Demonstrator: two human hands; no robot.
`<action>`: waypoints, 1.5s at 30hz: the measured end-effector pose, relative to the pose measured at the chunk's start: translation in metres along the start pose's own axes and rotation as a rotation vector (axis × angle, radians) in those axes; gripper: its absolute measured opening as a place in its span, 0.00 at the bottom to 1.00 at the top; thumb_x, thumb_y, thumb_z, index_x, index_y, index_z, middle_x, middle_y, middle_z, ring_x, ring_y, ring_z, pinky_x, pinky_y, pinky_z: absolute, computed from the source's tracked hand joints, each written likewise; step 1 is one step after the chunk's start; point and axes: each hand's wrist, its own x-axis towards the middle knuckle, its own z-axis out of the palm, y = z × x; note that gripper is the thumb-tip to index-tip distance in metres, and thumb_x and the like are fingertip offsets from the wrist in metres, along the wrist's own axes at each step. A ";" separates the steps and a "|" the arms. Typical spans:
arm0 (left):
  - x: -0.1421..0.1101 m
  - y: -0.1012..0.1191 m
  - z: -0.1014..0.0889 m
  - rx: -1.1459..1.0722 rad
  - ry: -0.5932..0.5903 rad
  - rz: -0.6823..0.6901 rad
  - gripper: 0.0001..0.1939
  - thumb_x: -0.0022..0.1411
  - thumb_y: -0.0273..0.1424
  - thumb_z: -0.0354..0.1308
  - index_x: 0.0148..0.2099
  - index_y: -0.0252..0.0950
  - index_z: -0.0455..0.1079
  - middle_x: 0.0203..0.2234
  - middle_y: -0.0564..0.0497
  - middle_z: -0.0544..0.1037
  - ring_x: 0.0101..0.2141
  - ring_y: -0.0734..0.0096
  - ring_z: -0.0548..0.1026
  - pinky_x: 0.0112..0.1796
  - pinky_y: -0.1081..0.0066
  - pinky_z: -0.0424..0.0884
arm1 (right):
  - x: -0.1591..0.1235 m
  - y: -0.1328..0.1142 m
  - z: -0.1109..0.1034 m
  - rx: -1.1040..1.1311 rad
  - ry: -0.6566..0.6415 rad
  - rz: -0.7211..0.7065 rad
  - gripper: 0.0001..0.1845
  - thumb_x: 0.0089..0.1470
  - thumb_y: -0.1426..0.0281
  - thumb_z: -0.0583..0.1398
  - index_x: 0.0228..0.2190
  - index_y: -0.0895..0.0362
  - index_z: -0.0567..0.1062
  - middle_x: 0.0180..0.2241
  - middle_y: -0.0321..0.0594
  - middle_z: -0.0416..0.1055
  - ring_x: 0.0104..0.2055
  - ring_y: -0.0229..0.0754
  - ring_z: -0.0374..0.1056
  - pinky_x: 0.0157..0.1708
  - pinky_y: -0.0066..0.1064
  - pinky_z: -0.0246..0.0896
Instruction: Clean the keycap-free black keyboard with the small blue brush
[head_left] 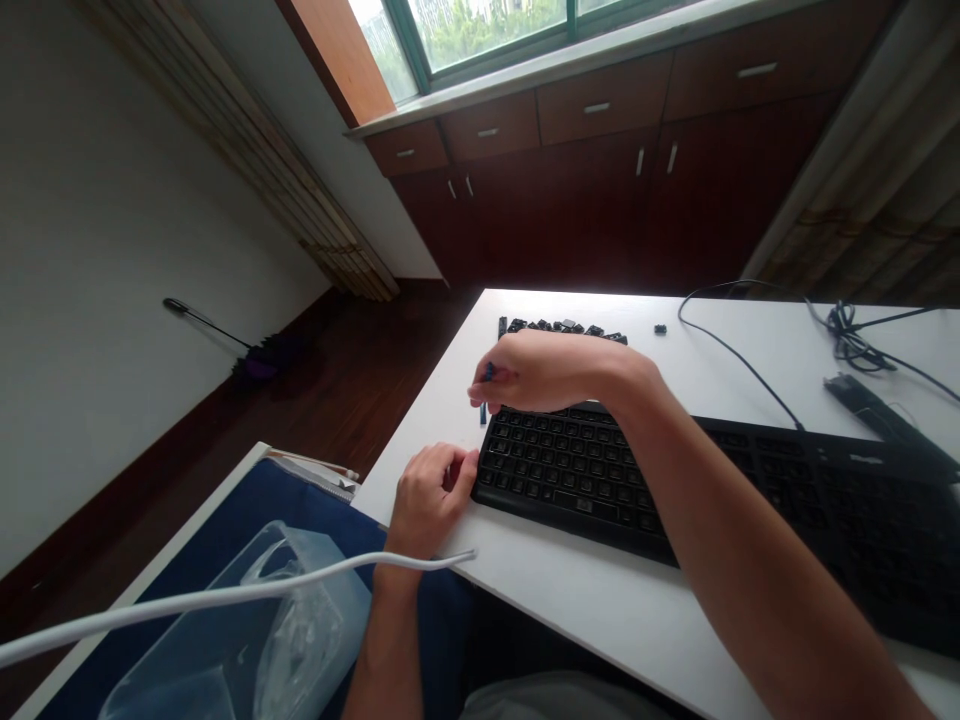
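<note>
A black keyboard (559,455) lies on the white table, its left part showing rows of bare key sockets where the caps are off. My left hand (431,495) rests at its left end, fingers curled and the thumb against the edge. Above the keyboard's far left corner, my right hand (517,370) pinches a slim blue tool (489,372); its exact kind is too small to tell. Loose black keycaps (570,326) lie in a group behind that hand, partly hidden by the wrist. One more keycap (660,329) sits apart to the right.
A second black keyboard (877,500) is at the right, partly behind my forearm. Cables (855,340) coil at the back right beside a dark flat piece (862,400). A clear plastic bin (315,590) and a white cable (225,597) are at lower left.
</note>
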 end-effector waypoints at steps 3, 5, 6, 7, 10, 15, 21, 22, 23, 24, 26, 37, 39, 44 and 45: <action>0.000 0.000 0.000 0.004 0.003 0.008 0.16 0.68 0.39 0.49 0.29 0.37 0.64 0.24 0.53 0.69 0.28 0.69 0.65 0.34 0.69 0.60 | -0.004 -0.003 -0.002 -0.154 -0.036 0.165 0.20 0.58 0.57 0.55 0.36 0.56 0.80 0.37 0.45 0.78 0.33 0.43 0.72 0.28 0.28 0.59; 0.000 0.001 0.000 0.002 -0.001 0.005 0.16 0.68 0.39 0.49 0.29 0.37 0.64 0.24 0.53 0.69 0.28 0.70 0.65 0.35 0.69 0.60 | -0.007 -0.003 -0.002 -0.223 -0.055 0.272 0.20 0.57 0.57 0.55 0.35 0.57 0.80 0.38 0.48 0.78 0.32 0.46 0.72 0.26 0.31 0.59; 0.000 0.001 0.000 0.000 -0.002 0.000 0.16 0.68 0.39 0.49 0.29 0.37 0.64 0.24 0.53 0.69 0.28 0.70 0.65 0.35 0.69 0.60 | -0.008 -0.003 -0.002 -0.239 -0.061 0.313 0.18 0.56 0.58 0.56 0.35 0.57 0.80 0.39 0.49 0.77 0.32 0.46 0.72 0.26 0.32 0.60; 0.000 0.001 0.000 -0.003 -0.001 -0.005 0.16 0.68 0.39 0.49 0.30 0.37 0.64 0.24 0.53 0.69 0.29 0.70 0.65 0.35 0.69 0.60 | -0.009 -0.004 -0.002 -0.247 -0.072 0.346 0.17 0.56 0.60 0.57 0.35 0.57 0.80 0.39 0.49 0.77 0.32 0.47 0.72 0.26 0.32 0.60; 0.000 0.001 0.000 -0.010 -0.003 -0.010 0.16 0.68 0.39 0.49 0.30 0.37 0.64 0.24 0.53 0.69 0.29 0.70 0.65 0.35 0.69 0.60 | -0.007 -0.003 0.001 -0.225 -0.132 0.389 0.12 0.53 0.66 0.59 0.35 0.56 0.80 0.37 0.46 0.77 0.32 0.46 0.72 0.28 0.32 0.61; 0.000 0.000 0.000 -0.002 -0.003 -0.001 0.16 0.68 0.38 0.49 0.30 0.37 0.64 0.24 0.53 0.69 0.29 0.70 0.64 0.34 0.69 0.60 | 0.001 -0.003 0.004 -0.116 -0.100 0.147 0.14 0.57 0.63 0.56 0.36 0.55 0.80 0.36 0.41 0.78 0.34 0.41 0.72 0.30 0.28 0.60; 0.000 0.001 0.000 -0.001 -0.005 -0.003 0.15 0.68 0.38 0.49 0.30 0.37 0.64 0.25 0.53 0.69 0.29 0.70 0.65 0.35 0.69 0.60 | -0.006 -0.012 0.003 -0.240 -0.059 0.209 0.17 0.56 0.60 0.56 0.35 0.57 0.80 0.34 0.47 0.77 0.28 0.44 0.71 0.25 0.30 0.58; 0.000 0.001 0.000 -0.004 -0.005 -0.005 0.15 0.68 0.38 0.49 0.30 0.37 0.64 0.25 0.53 0.69 0.29 0.70 0.65 0.35 0.69 0.60 | -0.008 -0.013 0.002 -0.265 -0.053 0.247 0.15 0.55 0.62 0.57 0.35 0.57 0.80 0.33 0.47 0.77 0.27 0.44 0.70 0.24 0.31 0.58; 0.000 0.000 0.000 -0.006 -0.003 -0.006 0.15 0.68 0.39 0.49 0.30 0.37 0.64 0.25 0.53 0.69 0.29 0.70 0.65 0.35 0.69 0.60 | -0.010 -0.014 0.001 -0.280 -0.045 0.278 0.14 0.54 0.63 0.57 0.35 0.57 0.79 0.33 0.47 0.77 0.26 0.44 0.70 0.23 0.32 0.58; 0.000 0.000 0.000 -0.007 -0.002 -0.006 0.15 0.68 0.39 0.49 0.30 0.37 0.64 0.25 0.53 0.70 0.29 0.70 0.65 0.35 0.69 0.61 | -0.011 -0.015 0.001 -0.285 -0.044 0.300 0.13 0.53 0.64 0.58 0.34 0.56 0.79 0.33 0.46 0.77 0.26 0.45 0.70 0.23 0.33 0.59; 0.000 0.000 0.000 -0.007 0.003 -0.005 0.15 0.68 0.39 0.49 0.30 0.37 0.64 0.24 0.52 0.70 0.29 0.69 0.65 0.34 0.69 0.61 | -0.012 -0.015 0.000 -0.270 -0.077 0.328 0.11 0.51 0.65 0.59 0.32 0.57 0.79 0.33 0.46 0.77 0.27 0.46 0.70 0.23 0.34 0.60; 0.000 0.002 -0.001 0.001 0.003 -0.006 0.15 0.68 0.38 0.49 0.29 0.37 0.64 0.24 0.53 0.70 0.29 0.70 0.65 0.34 0.69 0.61 | -0.004 -0.009 0.003 -0.199 -0.181 0.356 0.09 0.51 0.66 0.61 0.30 0.56 0.81 0.32 0.45 0.77 0.31 0.48 0.72 0.29 0.38 0.65; 0.000 0.002 0.000 -0.002 0.007 -0.007 0.15 0.68 0.39 0.49 0.29 0.37 0.64 0.24 0.53 0.70 0.29 0.70 0.65 0.34 0.69 0.61 | -0.004 -0.008 0.003 -0.200 -0.174 0.377 0.08 0.51 0.67 0.61 0.29 0.56 0.81 0.32 0.45 0.77 0.31 0.48 0.72 0.29 0.38 0.65; 0.000 0.002 -0.001 0.001 0.008 -0.006 0.15 0.68 0.38 0.49 0.29 0.37 0.64 0.24 0.52 0.70 0.29 0.70 0.65 0.34 0.69 0.61 | -0.004 -0.006 0.003 -0.195 -0.200 0.384 0.09 0.52 0.67 0.61 0.30 0.55 0.81 0.33 0.44 0.77 0.32 0.47 0.72 0.31 0.36 0.64; 0.000 0.002 -0.001 0.001 0.007 -0.004 0.15 0.68 0.38 0.49 0.29 0.37 0.64 0.24 0.52 0.70 0.29 0.69 0.65 0.34 0.69 0.61 | -0.003 -0.005 0.004 -0.198 -0.207 0.375 0.09 0.52 0.66 0.61 0.30 0.55 0.81 0.33 0.44 0.77 0.32 0.47 0.72 0.30 0.36 0.64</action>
